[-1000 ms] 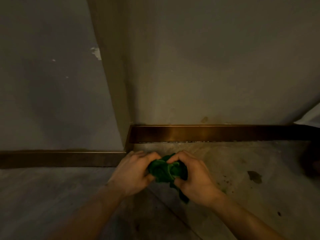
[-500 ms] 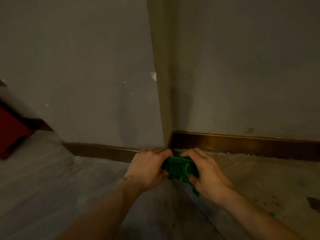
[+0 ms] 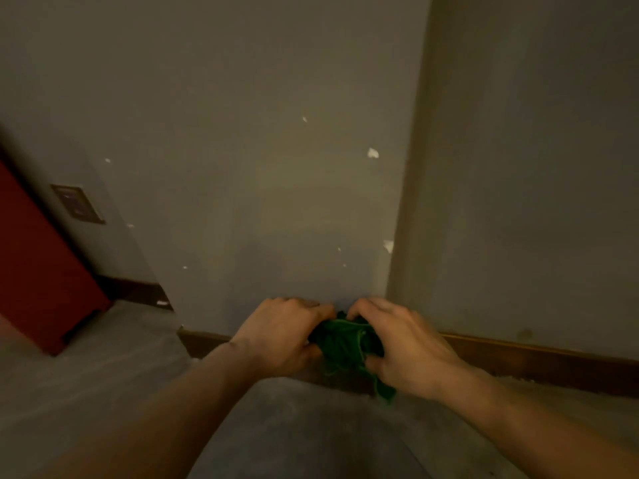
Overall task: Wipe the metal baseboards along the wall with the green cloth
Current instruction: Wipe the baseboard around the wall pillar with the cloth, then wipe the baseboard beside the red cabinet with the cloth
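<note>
A bunched green cloth [image 3: 345, 344] is held between both hands in front of the wall's foot. My left hand [image 3: 280, 335] grips its left side and my right hand [image 3: 404, 350] grips its right side, with a tail of cloth hanging below the right hand. The dark bronze metal baseboard [image 3: 539, 364] runs along the wall to the right, and a short stretch of baseboard [image 3: 204, 342] shows left of my hands. The part behind the hands and cloth is hidden.
A wall corner edge [image 3: 401, 236] rises just above my right hand. A red cabinet [image 3: 38, 271] stands at the left, with a wall plate [image 3: 77, 203] beside it. Grey floor [image 3: 103, 392] spreads below. The wall paint is chipped in spots.
The view has swung left: the wall corner moved rightwards in frame and the red cabinet came into sight. Both hands stay on the cloth, now higher against the wall's foot.
</note>
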`<act>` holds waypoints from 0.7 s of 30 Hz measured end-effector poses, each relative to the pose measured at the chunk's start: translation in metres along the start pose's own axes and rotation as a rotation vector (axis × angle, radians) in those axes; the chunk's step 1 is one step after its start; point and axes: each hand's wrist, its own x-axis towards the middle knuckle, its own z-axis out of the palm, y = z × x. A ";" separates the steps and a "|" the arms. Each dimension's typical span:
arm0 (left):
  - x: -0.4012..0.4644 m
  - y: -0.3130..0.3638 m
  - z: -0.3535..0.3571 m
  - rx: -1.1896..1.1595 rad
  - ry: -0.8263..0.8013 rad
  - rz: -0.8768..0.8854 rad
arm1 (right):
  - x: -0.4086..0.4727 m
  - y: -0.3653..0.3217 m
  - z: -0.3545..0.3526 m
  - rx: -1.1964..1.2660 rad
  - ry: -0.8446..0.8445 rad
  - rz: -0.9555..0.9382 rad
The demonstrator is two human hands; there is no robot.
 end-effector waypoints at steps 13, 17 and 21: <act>-0.065 -0.153 -0.141 0.128 0.057 0.024 | 0.142 -0.159 -0.032 -0.035 0.038 -0.081; -0.109 -0.215 -0.134 0.102 0.137 -0.045 | 0.189 -0.206 0.001 -0.038 0.054 -0.118; -0.156 -0.278 -0.112 0.052 0.161 -0.143 | 0.232 -0.249 0.052 0.004 0.056 -0.148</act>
